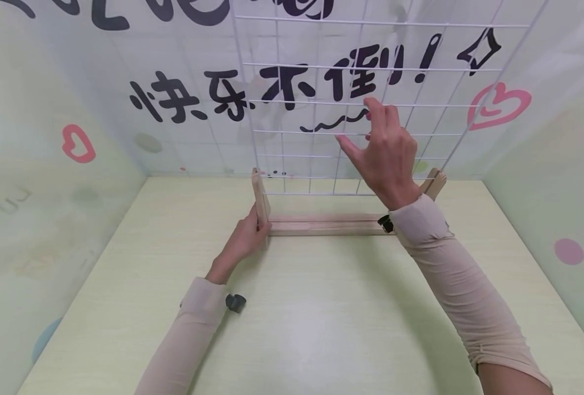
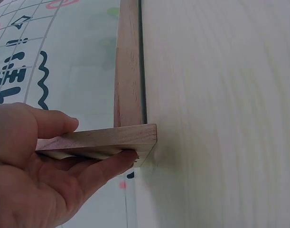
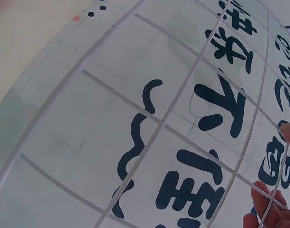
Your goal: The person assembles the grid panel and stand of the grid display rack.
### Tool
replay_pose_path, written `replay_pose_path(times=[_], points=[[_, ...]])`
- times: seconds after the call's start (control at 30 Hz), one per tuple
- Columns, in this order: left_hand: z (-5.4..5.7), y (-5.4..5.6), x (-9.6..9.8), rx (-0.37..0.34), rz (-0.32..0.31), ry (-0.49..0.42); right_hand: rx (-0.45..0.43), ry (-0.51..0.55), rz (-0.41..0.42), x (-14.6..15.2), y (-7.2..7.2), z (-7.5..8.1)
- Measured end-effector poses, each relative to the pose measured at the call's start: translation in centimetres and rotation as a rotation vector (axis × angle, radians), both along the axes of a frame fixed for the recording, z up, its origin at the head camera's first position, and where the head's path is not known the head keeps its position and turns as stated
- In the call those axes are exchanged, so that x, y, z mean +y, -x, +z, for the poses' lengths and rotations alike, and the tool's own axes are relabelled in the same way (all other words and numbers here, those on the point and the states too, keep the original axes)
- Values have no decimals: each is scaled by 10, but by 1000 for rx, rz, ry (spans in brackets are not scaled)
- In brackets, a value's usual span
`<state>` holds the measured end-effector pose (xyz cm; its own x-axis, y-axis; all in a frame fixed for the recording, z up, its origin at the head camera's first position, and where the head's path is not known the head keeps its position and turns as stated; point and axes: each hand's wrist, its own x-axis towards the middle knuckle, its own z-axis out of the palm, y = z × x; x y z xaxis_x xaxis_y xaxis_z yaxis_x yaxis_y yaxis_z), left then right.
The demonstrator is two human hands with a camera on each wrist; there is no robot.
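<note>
A white wire grid panel (image 1: 292, 193) stands upright in a wooden stand, whose crossbar (image 1: 326, 230) lies along the table. My left hand (image 1: 246, 237) grips the stand's left wooden end piece (image 1: 261, 192). In the left wrist view the thumb is on one face of that wooden end piece (image 2: 107, 137) and the fingers are on the other. Higher up, my right hand (image 1: 387, 151) holds the grid's wires, thumb and fingers spread apart. The right wrist view has its fingers (image 3: 266, 202) curled behind a wire of the grid (image 3: 160, 124); most of that hand is outside this view.
The stand's right end piece (image 1: 436, 184) is partly behind my right wrist. Behind the grid is a pale wall covering (image 1: 198, 148) with large black characters and pink hearts. The light wooden table (image 1: 301, 318) extends toward me, with side walls left and right.
</note>
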<state>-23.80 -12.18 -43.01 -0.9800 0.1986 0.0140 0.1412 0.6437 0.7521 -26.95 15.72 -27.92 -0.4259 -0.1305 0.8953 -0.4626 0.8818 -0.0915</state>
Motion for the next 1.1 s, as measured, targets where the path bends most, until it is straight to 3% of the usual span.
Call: replay_pose_path(times=[0.77, 1.1], points=[[-5, 3, 1, -8, 6, 11, -20, -22, -5, 2, 0, -5], [-2, 5, -1, 12, -26, 41, -58, 0, -26, 0, -1, -7]])
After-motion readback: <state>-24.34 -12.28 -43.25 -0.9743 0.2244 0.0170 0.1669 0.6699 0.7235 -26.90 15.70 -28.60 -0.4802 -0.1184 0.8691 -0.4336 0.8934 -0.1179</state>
